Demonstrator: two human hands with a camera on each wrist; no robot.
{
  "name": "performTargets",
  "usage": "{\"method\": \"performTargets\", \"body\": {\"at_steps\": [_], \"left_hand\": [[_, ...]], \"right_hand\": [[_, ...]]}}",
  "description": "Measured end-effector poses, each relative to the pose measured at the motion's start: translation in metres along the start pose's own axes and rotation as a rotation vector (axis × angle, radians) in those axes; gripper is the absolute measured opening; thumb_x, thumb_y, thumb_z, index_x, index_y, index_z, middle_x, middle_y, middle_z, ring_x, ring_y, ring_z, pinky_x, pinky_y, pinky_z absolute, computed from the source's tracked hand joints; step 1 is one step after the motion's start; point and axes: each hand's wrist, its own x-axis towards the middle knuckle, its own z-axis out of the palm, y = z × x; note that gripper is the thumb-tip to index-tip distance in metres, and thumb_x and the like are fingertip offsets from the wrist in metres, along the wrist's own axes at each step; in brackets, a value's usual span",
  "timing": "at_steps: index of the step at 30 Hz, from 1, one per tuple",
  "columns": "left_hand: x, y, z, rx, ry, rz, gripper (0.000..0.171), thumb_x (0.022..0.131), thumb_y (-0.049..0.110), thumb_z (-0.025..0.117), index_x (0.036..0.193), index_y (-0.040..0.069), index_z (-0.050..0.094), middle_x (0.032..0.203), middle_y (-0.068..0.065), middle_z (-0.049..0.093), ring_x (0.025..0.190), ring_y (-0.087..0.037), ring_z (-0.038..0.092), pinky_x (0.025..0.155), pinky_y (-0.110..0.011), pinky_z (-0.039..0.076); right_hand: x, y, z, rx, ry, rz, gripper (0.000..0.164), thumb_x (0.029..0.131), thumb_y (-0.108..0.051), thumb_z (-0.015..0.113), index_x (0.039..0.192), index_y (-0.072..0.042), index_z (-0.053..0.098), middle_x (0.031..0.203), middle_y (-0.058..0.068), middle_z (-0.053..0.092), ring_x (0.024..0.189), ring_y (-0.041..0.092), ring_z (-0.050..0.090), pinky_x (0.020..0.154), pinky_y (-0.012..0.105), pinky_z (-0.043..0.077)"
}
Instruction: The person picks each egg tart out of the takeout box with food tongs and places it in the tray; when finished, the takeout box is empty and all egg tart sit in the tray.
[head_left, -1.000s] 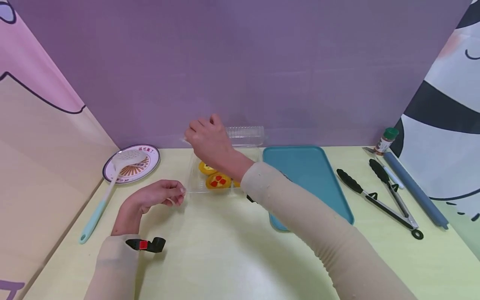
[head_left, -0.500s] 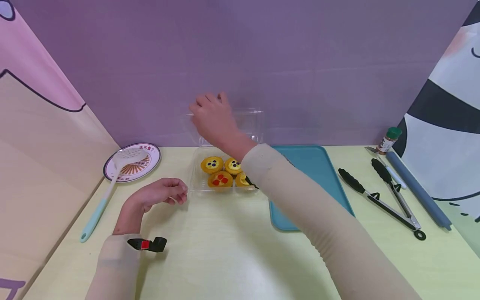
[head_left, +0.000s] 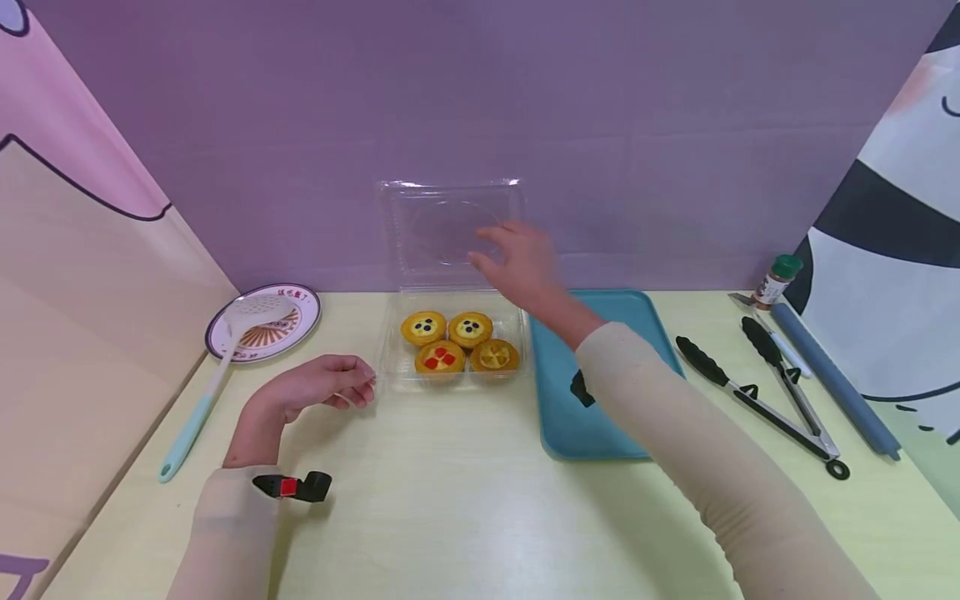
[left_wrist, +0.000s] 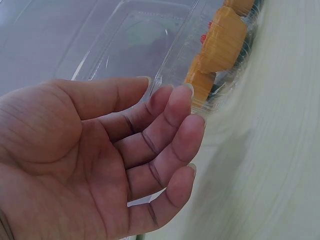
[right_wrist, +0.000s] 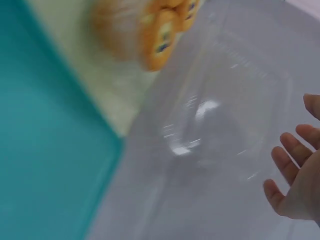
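A clear plastic clamshell box lies on the table, its lid standing raised against the purple backdrop. Several egg tarts fill the base, topped with dark dots, red cubes or yellow pieces. My left hand is beside the box's front left corner. Its fingers bend loosely with nothing held in the left wrist view; whether a fingertip touches the box I cannot tell. My right hand, slightly blurred, hovers in front of the lid's right side with spread fingers and holds nothing. The right wrist view shows it apart from the lid.
A blue tray lies right of the box, partly under my right forearm. Further right are tongs, a knife, a green-capped jar and a blue-grey roll. At left, a skimmer rests on a patterned plate.
My right hand swung the lid up and back, then let go and moved right and down. More tarts are uncovered. My left hand has stayed nearly still.
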Motion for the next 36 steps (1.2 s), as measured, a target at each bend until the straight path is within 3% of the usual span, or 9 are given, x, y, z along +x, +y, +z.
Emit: {"method": "performTargets", "body": {"at_steps": [5, 13, 19, 25, 36], "left_hand": [[-0.002, 0.002, 0.001, -0.007, 0.011, -0.004, 0.037, 0.105, 0.028, 0.050, 0.121, -0.005, 0.056, 0.101, -0.008, 0.068, 0.095, -0.021, 0.064, 0.087, -0.036, 0.051], [-0.002, 0.003, 0.001, -0.044, 0.016, -0.022, 0.040, 0.105, 0.031, 0.051, 0.122, -0.004, 0.057, 0.100, -0.006, 0.067, 0.092, -0.019, 0.063, 0.085, -0.034, 0.053], [-0.004, 0.002, 0.001, -0.047, 0.011, -0.031, 0.040, 0.104, 0.031, 0.053, 0.122, -0.005, 0.057, 0.100, -0.006, 0.067, 0.093, -0.020, 0.063, 0.086, -0.034, 0.053], [-0.005, 0.004, 0.002, -0.053, 0.007, -0.034, 0.038, 0.104, 0.028, 0.053, 0.121, -0.006, 0.056, 0.097, -0.004, 0.067, 0.092, -0.020, 0.063, 0.086, -0.033, 0.053], [-0.005, 0.002, 0.003, -0.082, 0.015, -0.042, 0.034, 0.103, 0.027, 0.055, 0.117, -0.004, 0.054, 0.091, -0.002, 0.065, 0.087, -0.020, 0.061, 0.084, -0.033, 0.053]], "right_hand": [[-0.011, 0.050, 0.006, 0.230, -0.024, 0.141, 0.051, 0.097, -0.036, 0.064, 0.142, -0.010, 0.057, 0.145, 0.011, 0.057, 0.137, 0.030, 0.049, 0.112, 0.048, 0.041], [-0.010, 0.086, 0.015, 0.209, -0.149, 0.342, 0.059, 0.097, -0.040, 0.062, 0.143, -0.004, 0.053, 0.149, 0.014, 0.052, 0.141, 0.032, 0.046, 0.112, 0.048, 0.041], [-0.004, 0.093, 0.029, 0.290, -0.206, 0.435, 0.051, 0.097, -0.037, 0.063, 0.136, -0.004, 0.060, 0.145, 0.014, 0.056, 0.133, 0.034, 0.052, 0.106, 0.049, 0.046], [0.000, 0.091, 0.040, 0.352, -0.153, 0.470, 0.034, 0.099, -0.027, 0.061, 0.124, -0.004, 0.068, 0.130, 0.015, 0.066, 0.120, 0.033, 0.060, 0.099, 0.048, 0.049], [0.002, 0.092, 0.047, 0.306, -0.090, 0.460, 0.028, 0.100, -0.028, 0.062, 0.117, -0.009, 0.071, 0.120, 0.011, 0.072, 0.108, 0.030, 0.064, 0.091, 0.045, 0.052]]}}
